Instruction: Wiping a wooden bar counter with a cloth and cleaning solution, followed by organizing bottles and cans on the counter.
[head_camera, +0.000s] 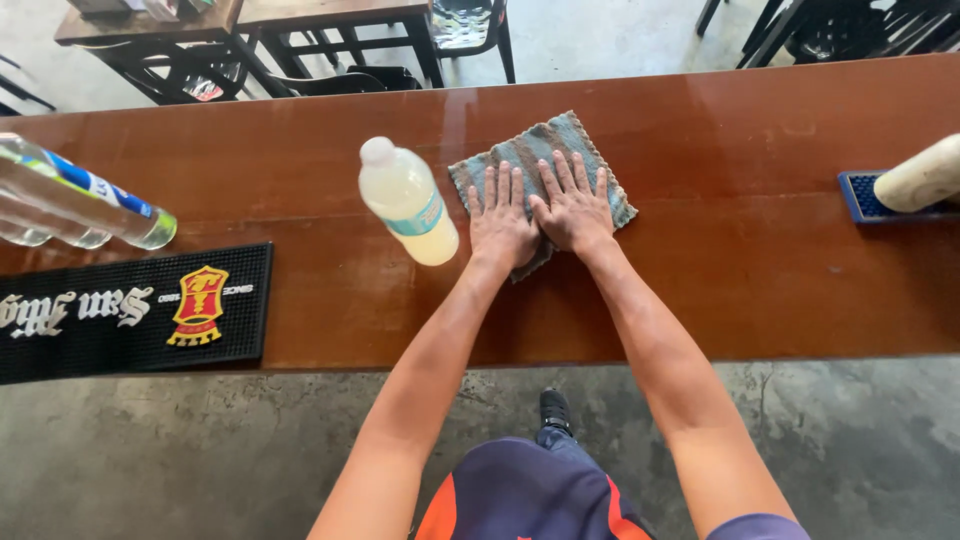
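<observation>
1. A grey-blue cloth (545, 165) is seen spread flat on a glossy brown counter (740, 270), pinned beneath both palms, its frayed far corner showing beyond the fingertips.
2. The left hand (502, 222) and right hand (574, 210) are laid side by side, thumbs touching, fingers spread and flat; nothing is gripped, the cloth only being pressed down.
3. The cloth is judged soft, light and limp; it would likely slide easily on the polished wood and is best pressed under flat palms or pinched at a loose edge.
4. Just beside the left hand, a plastic bottle (408, 200) of pale cloudy liquid is stood with its cap on.
5. Well off to the left, clear bottles (75, 205) and a black rubber mat (135, 310) are seen.
6. Far to the right of the right hand, a pale rounded object (922, 175) is rested on a small blue mat (862, 197).
7. Beyond the counter, dark tables and chairs (300, 40) are visible.
</observation>
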